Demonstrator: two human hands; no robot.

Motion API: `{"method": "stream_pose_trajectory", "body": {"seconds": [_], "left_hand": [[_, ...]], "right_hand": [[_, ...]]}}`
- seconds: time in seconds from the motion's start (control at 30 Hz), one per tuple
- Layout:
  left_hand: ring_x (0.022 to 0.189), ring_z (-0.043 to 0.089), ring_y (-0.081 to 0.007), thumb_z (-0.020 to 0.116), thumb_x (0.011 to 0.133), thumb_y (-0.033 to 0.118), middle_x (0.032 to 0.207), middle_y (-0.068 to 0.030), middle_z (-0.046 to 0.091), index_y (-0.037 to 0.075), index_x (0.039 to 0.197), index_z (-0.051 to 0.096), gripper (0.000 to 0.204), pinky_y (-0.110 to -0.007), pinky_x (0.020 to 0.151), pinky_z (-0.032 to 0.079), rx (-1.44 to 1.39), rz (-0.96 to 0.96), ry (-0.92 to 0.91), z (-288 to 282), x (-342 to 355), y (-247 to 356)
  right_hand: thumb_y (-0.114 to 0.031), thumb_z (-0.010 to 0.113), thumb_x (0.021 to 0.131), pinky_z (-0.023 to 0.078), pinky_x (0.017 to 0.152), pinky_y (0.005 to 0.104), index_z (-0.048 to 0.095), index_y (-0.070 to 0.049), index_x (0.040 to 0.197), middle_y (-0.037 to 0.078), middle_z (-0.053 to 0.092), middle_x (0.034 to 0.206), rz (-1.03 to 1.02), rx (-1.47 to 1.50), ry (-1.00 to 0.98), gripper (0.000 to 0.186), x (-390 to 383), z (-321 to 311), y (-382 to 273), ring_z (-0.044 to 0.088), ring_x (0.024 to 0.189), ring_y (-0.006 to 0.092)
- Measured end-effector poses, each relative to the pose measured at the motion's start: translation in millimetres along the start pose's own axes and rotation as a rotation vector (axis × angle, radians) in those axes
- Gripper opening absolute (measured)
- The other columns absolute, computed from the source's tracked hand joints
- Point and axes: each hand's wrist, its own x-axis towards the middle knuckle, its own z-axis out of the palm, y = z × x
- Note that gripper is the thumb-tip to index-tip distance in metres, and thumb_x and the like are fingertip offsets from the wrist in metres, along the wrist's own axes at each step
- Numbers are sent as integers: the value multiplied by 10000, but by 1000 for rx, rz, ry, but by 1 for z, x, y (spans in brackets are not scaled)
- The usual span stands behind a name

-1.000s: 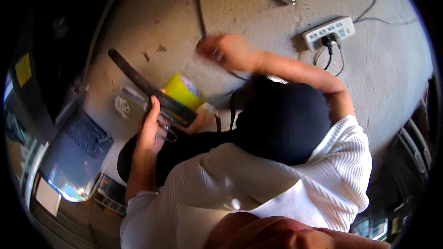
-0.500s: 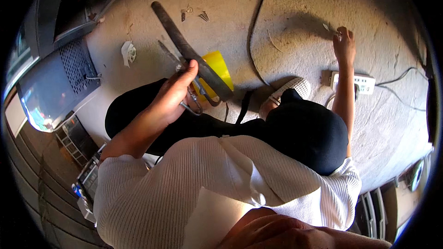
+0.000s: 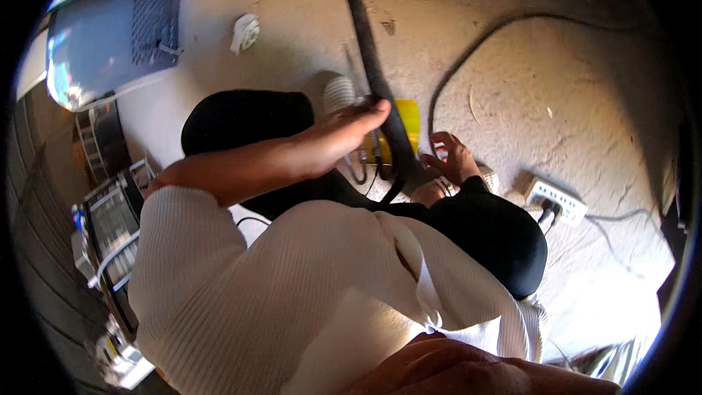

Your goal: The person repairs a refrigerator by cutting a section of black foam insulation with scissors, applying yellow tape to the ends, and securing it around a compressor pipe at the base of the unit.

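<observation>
My left hand (image 3: 347, 135) is closed round a long dark bar (image 3: 365, 36), its thumb lying across it. In the same grip are scissors (image 3: 358, 168), their thin blade blurred beside the bar and a looped handle hanging below the hand. A yellow ring, like a roll of tape (image 3: 412, 121), shows behind the bar; how it is held cannot be made out. My right hand (image 3: 455, 159) is just right of the roll, above my shoe, with bent fingers and the thumb apart. Nothing shows between them.
A white power strip (image 3: 556, 201) with black plugs lies on the floor at right, its cord running right. A dark cable (image 3: 468, 66) curves across the floor. Crumpled white paper (image 3: 246, 33) lies far left, near a blue-grey panel (image 3: 110, 44). A small pale scrap (image 3: 550, 113) lies at right.
My right hand has come back from the far right, where it held out a small pale scrap, to beside the yellow roll. My left hand and the bar have shifted right; the view has turned.
</observation>
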Motion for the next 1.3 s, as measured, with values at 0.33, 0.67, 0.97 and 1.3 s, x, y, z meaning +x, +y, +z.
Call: {"method": "stream_pose_trajectory", "body": {"seconds": [0.33, 0.67, 0.97, 1.3], "left_hand": [[1082, 485, -161, 423, 901, 669, 1187, -71, 557, 48, 1298, 487, 740, -320, 914, 397, -44, 260, -176, 6, 5, 5], [953, 550, -166, 510, 951, 496, 1103, -20, 606, 139, 1248, 510, 465, -338, 840, 446, -341, 156, -203, 31, 38, 51], [753, 543, -163, 419, 943, 591, 884, -59, 608, 91, 1156, 547, 558, -350, 628, 413, -331, 332, -5, 51, 25, 86], [1153, 526, -354, 357, 959, 577, 1236, -226, 551, 77, 1388, 389, 659, -435, 932, 416, -485, 220, -37, 47, -35, 102]], "right_hand": [[-150, 517, 905, 501, 717, 356, 639, -81, 942, 123, 667, 811, 165, -8, 425, 145, -29, -25, 8, 658, 779, 267], [-73, 542, 887, 381, 893, 286, 376, -79, 1360, 76, 475, 1272, -257, 219, 1202, 501, -150, -153, -144, 473, 1083, 183], [-249, 643, 804, 443, 796, 424, 560, -29, 1061, 124, 603, 980, -347, -760, 502, 349, -159, -114, -252, 579, 870, 305], [-216, 636, 797, 447, 688, 399, 556, -54, 988, 85, 600, 851, -222, -681, -11, 263, -142, -138, -274, 580, 716, 251]]}}
